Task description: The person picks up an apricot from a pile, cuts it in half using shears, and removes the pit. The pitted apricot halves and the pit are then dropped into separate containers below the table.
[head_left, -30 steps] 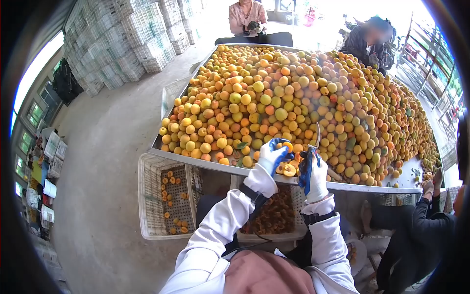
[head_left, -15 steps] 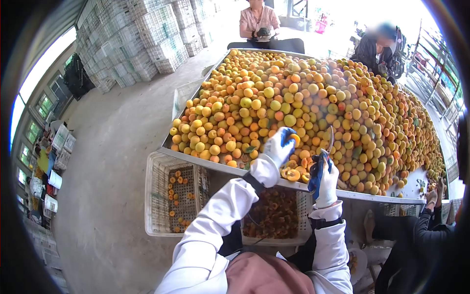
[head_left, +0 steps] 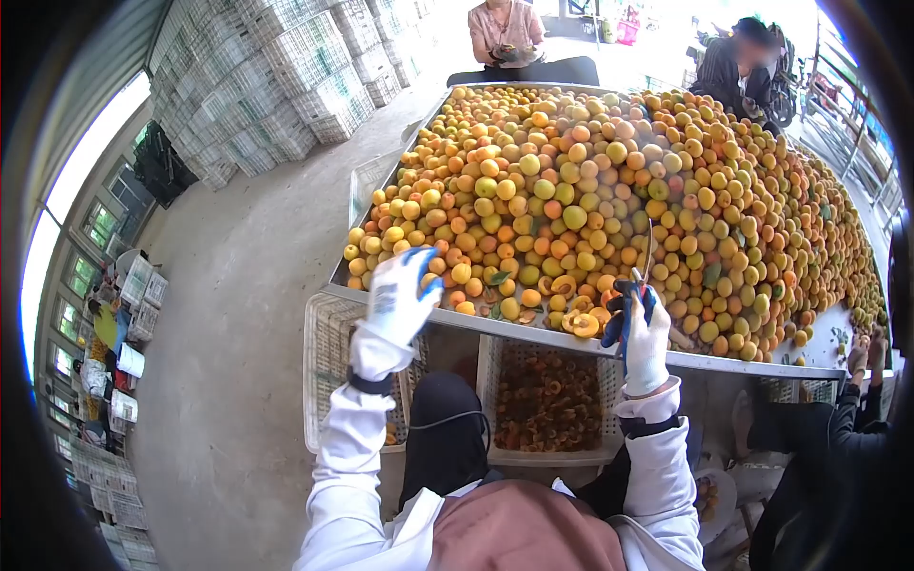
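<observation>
My right hand (head_left: 645,333), in a white glove with blue palm, grips a knife (head_left: 649,249) with a thin curved blade pointing up. Just left of it, cut apricot halves (head_left: 580,324) lie at the table's front edge. My left hand (head_left: 402,293), gloved alike, is over the front left edge of the pile, fingers apart and slightly blurred. Whole apricots (head_left: 462,273) lie right beside its fingertips, and I see none in its grasp. The big heap of apricots (head_left: 571,190), yellow to orange, covers most of the metal-edged table (head_left: 533,335).
Below the table stand a white crate (head_left: 319,381), partly behind my left arm, and another crate (head_left: 487,381) of dark apricot pieces. Two people (head_left: 509,43) (head_left: 733,71) sit beyond the heap. Another person's hands (head_left: 866,354) are at the right. Stacked crates (head_left: 286,76) stand back left.
My left hand has moved left from beside the knife to the pile's left edge; the apricot it held is gone from it. My right hand keeps the knife in nearly the same place.
</observation>
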Available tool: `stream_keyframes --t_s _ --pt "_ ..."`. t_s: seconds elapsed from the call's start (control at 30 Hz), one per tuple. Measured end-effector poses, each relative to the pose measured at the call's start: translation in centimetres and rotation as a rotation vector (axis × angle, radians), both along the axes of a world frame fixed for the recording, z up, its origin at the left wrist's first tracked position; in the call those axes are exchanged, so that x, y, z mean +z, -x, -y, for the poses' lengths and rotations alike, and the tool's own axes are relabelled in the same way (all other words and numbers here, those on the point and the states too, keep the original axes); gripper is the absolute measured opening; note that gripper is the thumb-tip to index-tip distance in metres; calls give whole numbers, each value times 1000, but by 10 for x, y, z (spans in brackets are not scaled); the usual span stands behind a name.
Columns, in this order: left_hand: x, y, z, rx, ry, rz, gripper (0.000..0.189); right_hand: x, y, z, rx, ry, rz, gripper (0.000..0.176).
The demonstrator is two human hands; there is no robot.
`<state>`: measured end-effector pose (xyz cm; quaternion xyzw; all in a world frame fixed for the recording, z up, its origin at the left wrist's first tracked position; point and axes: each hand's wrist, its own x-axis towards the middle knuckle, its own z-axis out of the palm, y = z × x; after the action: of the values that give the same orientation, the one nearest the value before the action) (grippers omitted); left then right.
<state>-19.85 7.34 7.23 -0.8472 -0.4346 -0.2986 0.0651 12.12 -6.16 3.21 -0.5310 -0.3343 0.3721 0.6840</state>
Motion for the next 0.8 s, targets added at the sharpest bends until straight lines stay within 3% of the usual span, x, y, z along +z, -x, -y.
stream_keyframes --t_s 0.1,0.2,0.23,0.3,0.37,0.63,0.73,0.77,0.8 --pt "-9 -70 -28 -245 299 50 42 -5 3 -3 -5 6 77 22" --pt "-47 -143 -67 -438 228 -133 45 -5 1 -2 -13 -1 165 19" --pt "-58 -164 -74 -417 206 -336 55 -4 -1 -1 -16 8 180 18" --pt "-97 -183 -84 -392 -61 -460 50 -7 -7 -1 -14 10 165 17" --pt "-117 -206 -92 -232 -14 -661 49 -11 -11 -1 -26 33 168 18" --pt "-84 -219 -79 31 124 -805 38 -3 -10 5 24 68 321 21" --pt "-98 -208 -96 62 415 -339 38 2 -9 8 27 62 288 21" --pt "-103 -202 -98 65 417 -348 38 3 -8 10 38 48 301 21" --pt "-98 -195 -94 -27 764 101 39 3 -8 10 43 60 301 20"
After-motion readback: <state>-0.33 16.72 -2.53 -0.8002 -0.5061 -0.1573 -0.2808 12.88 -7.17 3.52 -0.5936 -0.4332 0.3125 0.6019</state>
